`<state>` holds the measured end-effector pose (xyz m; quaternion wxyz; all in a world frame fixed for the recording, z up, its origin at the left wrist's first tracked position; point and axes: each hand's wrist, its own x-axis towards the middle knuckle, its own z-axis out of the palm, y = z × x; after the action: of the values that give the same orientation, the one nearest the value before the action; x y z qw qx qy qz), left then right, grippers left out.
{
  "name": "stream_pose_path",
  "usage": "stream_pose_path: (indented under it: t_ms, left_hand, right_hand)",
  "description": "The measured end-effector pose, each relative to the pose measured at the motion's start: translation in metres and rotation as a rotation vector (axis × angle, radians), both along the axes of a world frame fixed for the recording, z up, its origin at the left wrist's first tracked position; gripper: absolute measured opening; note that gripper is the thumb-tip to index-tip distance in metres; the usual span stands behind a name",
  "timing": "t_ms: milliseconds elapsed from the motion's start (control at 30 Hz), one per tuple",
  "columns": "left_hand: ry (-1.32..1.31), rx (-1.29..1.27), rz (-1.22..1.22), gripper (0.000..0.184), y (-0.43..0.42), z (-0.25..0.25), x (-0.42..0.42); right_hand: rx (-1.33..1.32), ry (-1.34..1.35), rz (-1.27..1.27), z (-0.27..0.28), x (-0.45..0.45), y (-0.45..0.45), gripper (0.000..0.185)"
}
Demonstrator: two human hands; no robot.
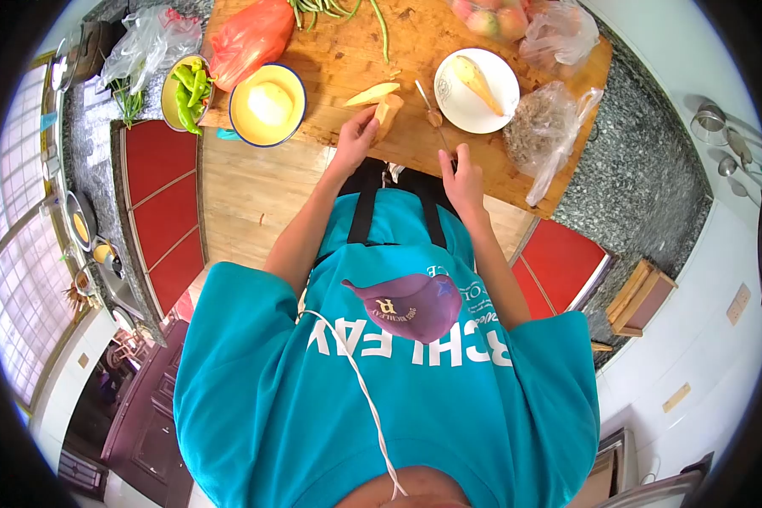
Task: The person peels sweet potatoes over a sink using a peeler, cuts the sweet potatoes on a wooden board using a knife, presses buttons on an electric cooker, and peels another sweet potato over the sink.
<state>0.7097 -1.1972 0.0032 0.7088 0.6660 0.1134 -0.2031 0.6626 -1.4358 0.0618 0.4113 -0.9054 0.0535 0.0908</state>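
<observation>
My left hand (358, 135) is closed on a tan, peeled-looking root piece (387, 114) at the front edge of the wooden board (330, 127). A paler, long piece (372, 94) lies just beyond it. My right hand (463, 176) is closed round a dark handle, mostly hidden in the fingers, near the board's edge. Between the hands and farther back lies a small spoon-like tool (433, 116). The white plate (499, 97) beyond my right hand holds a long yellowish piece (476, 83). To the left, a yellow bowl (239, 114) holds something pale.
Green peppers fill a bowl (168, 106) at the left, beside a red plastic bag (250, 42). Long green beans (383, 30) lie at the back. A clear bag with brown contents (538, 127) and a bag of round fruit (485, 19) are on the right.
</observation>
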Motion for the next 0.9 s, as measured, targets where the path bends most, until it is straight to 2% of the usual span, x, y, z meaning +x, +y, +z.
stream_pose_path:
  t_ms: [33,100,167,233,300,433,500,700,767,833,900]
  left_hand:
    - [-0.044,-0.076,0.102,0.036,0.001,-0.004,0.002]
    - [0.015,-0.079,0.086,0.035,0.009,0.0,0.002]
    - [-0.229,0.114,0.038,0.035,0.01,0.015,0.01]
    - [-0.252,0.196,-0.007,0.037,0.016,0.017,0.013]
    - [-0.495,0.502,-0.154,0.042,0.021,0.022,0.016]
    - [-0.595,0.598,-0.225,0.044,0.025,0.027,0.024]
    - [-0.708,0.791,-0.231,0.042,0.026,0.027,0.029]
    - [-0.765,0.879,-0.225,0.043,0.014,0.038,0.027]
    - [-0.766,0.929,-0.22,0.044,0.011,0.037,0.024]
    - [-0.694,1.075,-0.217,0.048,0.018,0.04,0.023]
    - [-0.648,1.077,-0.187,0.05,0.026,0.037,0.021]
  right_hand:
    - [0.003,0.002,-0.006,-0.001,-0.001,0.002,0.028]
    - [-0.016,-0.098,-0.012,-0.002,-0.007,0.007,0.026]
    - [-0.043,-0.154,-0.001,-0.003,-0.009,0.008,0.026]
    - [-0.074,-0.207,0.012,-0.003,-0.015,0.006,0.026]
    - [-0.065,-0.107,0.06,-0.005,-0.024,0.001,0.028]
    - [-0.146,-0.179,0.099,-0.01,-0.037,-0.012,0.03]
    - [-0.264,-0.205,0.111,-0.014,-0.039,-0.015,0.031]
    - [-0.252,-0.163,0.085,-0.015,-0.021,-0.014,0.032]
    - [-0.372,-0.283,0.09,-0.008,-0.015,-0.008,0.029]
    - [-0.399,-0.31,0.071,0.002,-0.004,0.005,0.026]
    - [-0.324,-0.321,0.088,0.0,0.015,0.018,0.033]
